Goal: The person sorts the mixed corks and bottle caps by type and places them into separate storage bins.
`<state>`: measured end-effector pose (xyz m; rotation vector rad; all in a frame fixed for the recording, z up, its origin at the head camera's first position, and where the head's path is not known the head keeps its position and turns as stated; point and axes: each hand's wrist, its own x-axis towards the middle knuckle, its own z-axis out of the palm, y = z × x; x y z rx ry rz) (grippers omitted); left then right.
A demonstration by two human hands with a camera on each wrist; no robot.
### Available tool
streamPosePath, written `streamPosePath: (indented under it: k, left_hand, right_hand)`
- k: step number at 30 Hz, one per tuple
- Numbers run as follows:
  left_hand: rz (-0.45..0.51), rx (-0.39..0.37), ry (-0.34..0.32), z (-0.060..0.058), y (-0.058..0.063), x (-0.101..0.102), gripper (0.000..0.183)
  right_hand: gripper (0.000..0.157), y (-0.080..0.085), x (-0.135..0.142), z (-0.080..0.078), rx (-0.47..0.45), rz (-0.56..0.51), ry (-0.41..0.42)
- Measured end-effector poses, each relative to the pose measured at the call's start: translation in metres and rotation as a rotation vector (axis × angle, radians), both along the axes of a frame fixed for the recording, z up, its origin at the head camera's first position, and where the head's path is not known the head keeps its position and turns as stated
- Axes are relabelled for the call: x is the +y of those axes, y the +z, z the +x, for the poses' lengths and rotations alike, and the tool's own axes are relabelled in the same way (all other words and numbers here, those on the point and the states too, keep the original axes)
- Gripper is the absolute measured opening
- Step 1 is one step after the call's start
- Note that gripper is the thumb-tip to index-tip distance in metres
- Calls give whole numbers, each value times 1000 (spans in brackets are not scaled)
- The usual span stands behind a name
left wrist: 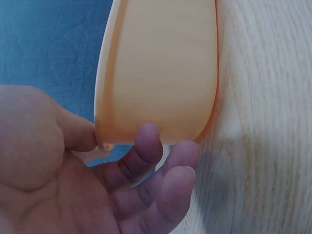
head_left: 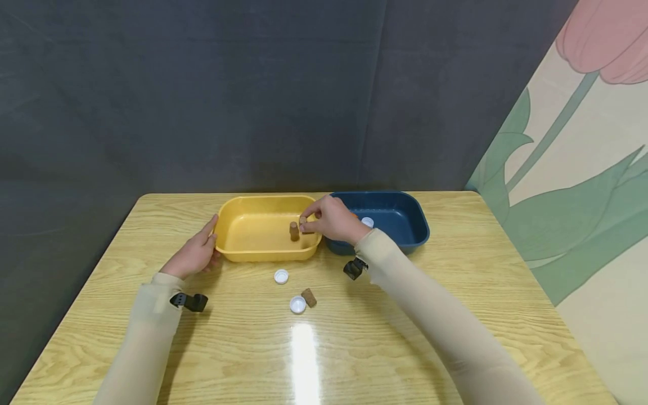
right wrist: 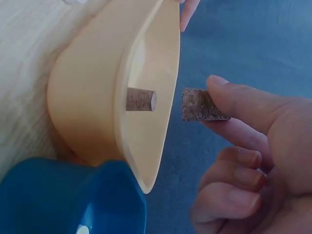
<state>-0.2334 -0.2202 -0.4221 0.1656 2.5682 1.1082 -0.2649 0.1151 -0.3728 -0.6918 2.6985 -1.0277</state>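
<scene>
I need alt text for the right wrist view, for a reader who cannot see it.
A right hand pinches a cork above a yellow tray, where another cork stands upright. A blue tray shows at lower left in this sideways view.

Left of centre, my left hand (head_left: 194, 253) holds the end of the yellow tray (head_left: 253, 232); mid-frame, my right hand (head_left: 333, 219) pinches a cork (head_left: 303, 220) over it. Lower centre, two white caps (head_left: 297, 305) lie near a brown cork (head_left: 309, 297).
</scene>
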Motion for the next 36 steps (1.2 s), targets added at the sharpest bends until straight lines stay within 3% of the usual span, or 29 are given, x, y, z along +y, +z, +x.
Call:
streamPosePath:
  k: [15,21,28,36]
  left_hand:
    - [0,-1,-7,0,0,0,57]
    - [-2,3,-10,-1,-1,-1,57]
    - [-3,-2,-9,0,-1,0,57]
    - [2,3,-12,0,0,0,57]
  right_hand:
    - [21,-5,-15,-24,-41,1,-27]
    - [22,-8,-20,-28,-43,16,-33]
    - [37,-5,-21,-29,-58,33,-47]
    - [37,-2,-15,-29,-76,37,-67]
